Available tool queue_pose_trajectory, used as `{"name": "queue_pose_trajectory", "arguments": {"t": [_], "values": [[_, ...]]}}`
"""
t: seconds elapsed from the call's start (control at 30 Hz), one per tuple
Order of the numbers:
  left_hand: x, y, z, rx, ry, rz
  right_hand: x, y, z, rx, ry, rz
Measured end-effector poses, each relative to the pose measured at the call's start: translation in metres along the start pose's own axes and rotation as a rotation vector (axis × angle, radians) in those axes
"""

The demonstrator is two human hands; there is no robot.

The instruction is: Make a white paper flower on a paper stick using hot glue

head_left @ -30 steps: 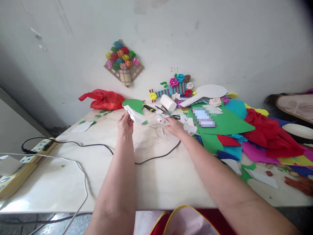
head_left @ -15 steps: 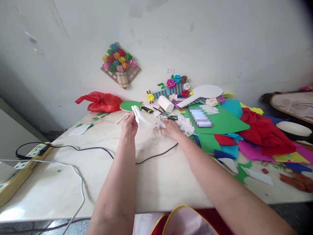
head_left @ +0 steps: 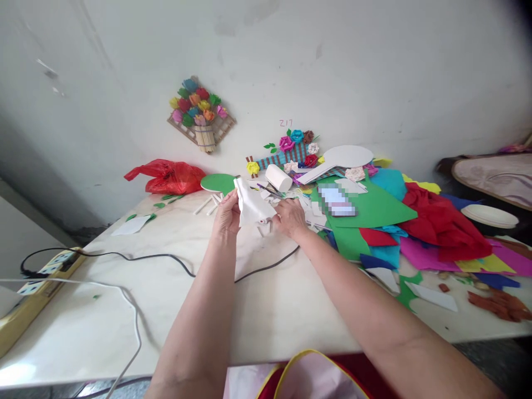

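Note:
My left hand pinches the left edge of a crumpled white paper piece and holds it up above the table. My right hand is closed beside the paper's right lower corner, and I cannot make out what its fingers hold. A green paper disc lies flat just behind the left hand. Small white paper sticks lie scattered on the tabletop near both hands.
A heap of coloured paper sheets covers the table's right side. A white roll, scissors and paper-flower crafts sit at the back. A red plastic bag lies back left. A black cable crosses to a power strip.
The left hand has carried the white paper rightward toward the right hand. The right hand has drawn back a little from the clutter and met the paper. The view drifted slightly.

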State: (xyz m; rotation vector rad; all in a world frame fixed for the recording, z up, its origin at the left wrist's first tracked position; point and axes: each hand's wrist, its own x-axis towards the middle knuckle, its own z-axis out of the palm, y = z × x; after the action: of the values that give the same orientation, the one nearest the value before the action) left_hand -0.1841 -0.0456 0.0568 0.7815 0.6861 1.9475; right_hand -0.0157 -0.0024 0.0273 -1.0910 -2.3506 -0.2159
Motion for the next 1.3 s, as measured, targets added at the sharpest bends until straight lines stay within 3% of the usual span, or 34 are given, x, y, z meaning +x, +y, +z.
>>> {"name": "queue_pose_trajectory", "arguments": {"t": [0.17,0.37,0.53,0.63,0.77,0.97,1.13,1.3], "values": [[-0.007,-0.001,0.017,-0.055,-0.04,-0.006,0.002,-0.016,0.008,0.138,-0.072,-0.08],[-0.009,-0.004,0.02,-0.009,-0.15,-0.022,0.009,-0.036,0.005,0.471,-0.035,-0.006],[-0.002,-0.011,0.008,0.151,-0.019,0.057,0.007,-0.033,-0.003,0.694,-0.111,-0.001],[0.001,-0.016,0.001,0.208,0.095,0.104,0.003,-0.027,0.001,0.852,-0.102,0.103],[0.003,-0.021,-0.005,0.205,0.147,0.137,0.001,-0.028,0.007,1.202,-0.062,0.235],[0.007,-0.026,-0.011,0.204,0.156,0.149,0.003,-0.03,-0.011,1.665,-0.198,0.246],[0.005,-0.034,-0.008,0.216,0.194,0.177,0.006,-0.03,-0.011,1.798,-0.148,0.399],[-0.005,-0.041,0.005,0.186,0.131,0.18,0.008,-0.039,-0.002,1.793,-0.018,0.591]]}}
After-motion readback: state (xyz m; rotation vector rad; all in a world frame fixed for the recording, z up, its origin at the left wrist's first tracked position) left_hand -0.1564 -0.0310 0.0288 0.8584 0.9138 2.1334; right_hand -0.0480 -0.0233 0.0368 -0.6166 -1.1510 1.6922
